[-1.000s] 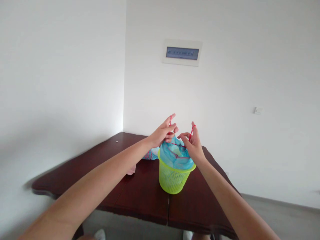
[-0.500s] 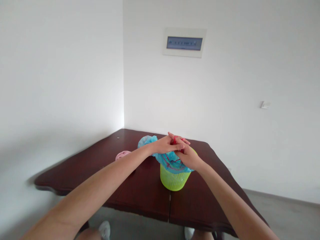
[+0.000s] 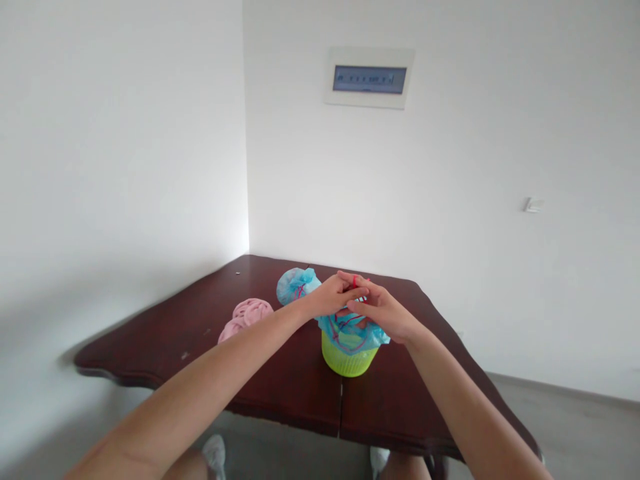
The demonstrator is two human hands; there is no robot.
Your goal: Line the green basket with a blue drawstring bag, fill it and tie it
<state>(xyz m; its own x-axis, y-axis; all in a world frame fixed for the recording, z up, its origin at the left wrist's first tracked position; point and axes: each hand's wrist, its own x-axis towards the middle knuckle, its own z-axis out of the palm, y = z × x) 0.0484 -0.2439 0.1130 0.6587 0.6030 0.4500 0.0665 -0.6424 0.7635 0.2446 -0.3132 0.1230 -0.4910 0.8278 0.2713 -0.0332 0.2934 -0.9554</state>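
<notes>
A yellow-green slatted basket stands on the table, with a blue plastic bag folded over its rim. Above it my left hand and my right hand meet, fingertips close together. A red drawstring of the bag runs between and around their bent fingers, and both hands are closed on it. More red string crosses the bag's mouth underneath. The hands hide the far side of the basket's rim.
Left of the basket sits a tied-up blue bag with red string. A pink coiled cloth-like bundle lies nearer, partly behind my left forearm. The dark wooden table meets white walls, and a panel box hangs above.
My fingers have shifted from crossing over each other to a looser meeting, with the right hand slightly lower and farther right. The view moved a little, showing more of the pink bundle.
</notes>
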